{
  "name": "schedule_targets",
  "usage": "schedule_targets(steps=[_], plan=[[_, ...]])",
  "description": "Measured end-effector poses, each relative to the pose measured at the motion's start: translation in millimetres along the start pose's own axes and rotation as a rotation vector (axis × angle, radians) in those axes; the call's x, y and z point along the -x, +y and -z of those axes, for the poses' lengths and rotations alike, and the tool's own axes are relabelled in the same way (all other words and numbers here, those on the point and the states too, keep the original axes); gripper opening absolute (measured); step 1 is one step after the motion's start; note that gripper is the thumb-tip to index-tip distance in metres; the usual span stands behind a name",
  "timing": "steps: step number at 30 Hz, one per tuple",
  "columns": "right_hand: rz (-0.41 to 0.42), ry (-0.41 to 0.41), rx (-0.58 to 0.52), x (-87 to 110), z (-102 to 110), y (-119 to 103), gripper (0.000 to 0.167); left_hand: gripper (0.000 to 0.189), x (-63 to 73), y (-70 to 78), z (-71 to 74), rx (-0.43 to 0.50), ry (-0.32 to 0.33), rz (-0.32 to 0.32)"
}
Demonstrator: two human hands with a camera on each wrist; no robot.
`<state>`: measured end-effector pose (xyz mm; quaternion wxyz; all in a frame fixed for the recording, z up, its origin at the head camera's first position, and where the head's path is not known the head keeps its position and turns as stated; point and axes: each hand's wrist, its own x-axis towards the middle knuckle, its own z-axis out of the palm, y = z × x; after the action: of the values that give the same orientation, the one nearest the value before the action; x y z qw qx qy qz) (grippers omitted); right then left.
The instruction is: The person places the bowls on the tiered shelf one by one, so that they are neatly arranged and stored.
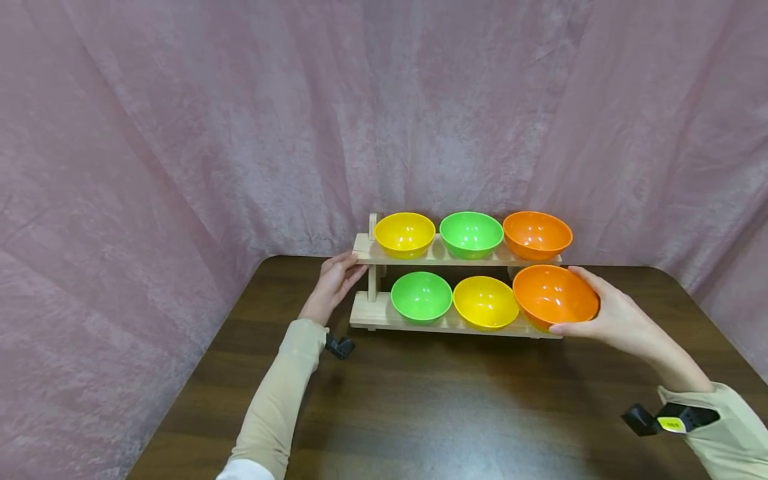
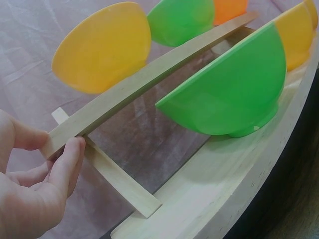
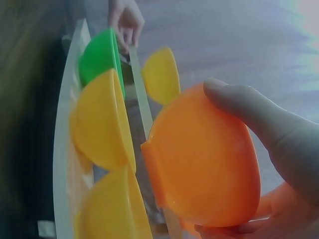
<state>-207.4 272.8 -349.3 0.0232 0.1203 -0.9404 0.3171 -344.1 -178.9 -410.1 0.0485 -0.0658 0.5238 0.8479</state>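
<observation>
My left hand (image 1: 336, 283) pinches the left end of the upper board of a two-tier wooden rack (image 2: 124, 89), thumb on one face and fingers on the other. With thumb and fingers spread round its rim, my right hand (image 1: 624, 313) holds an orange bowl (image 1: 555, 297) over the right end of the lower tier. Beneath it, a yellow bowl (image 3: 114, 211) shows in the right wrist view, mostly hidden from the head view. Left of that on the lower tier sit another yellow bowl (image 1: 486, 303) and a green bowl (image 1: 421, 297).
Along the upper tier stand a yellow bowl (image 1: 405, 235), a green bowl (image 1: 471, 235) and a second orange bowl (image 1: 537, 235). The rack is at the far side of a dark wooden table (image 1: 450, 413). A pink curtain (image 1: 270, 133) hangs behind it.
</observation>
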Motion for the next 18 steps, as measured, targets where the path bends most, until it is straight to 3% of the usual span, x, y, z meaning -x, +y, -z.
schedule_targets(steps=[18], plan=[[0.067, -0.045, -0.059, -6.4, -21.8, -24.3, 0.104, 0.047, 1.3, 2.0, -1.0, -0.003, -0.010, -0.003]])
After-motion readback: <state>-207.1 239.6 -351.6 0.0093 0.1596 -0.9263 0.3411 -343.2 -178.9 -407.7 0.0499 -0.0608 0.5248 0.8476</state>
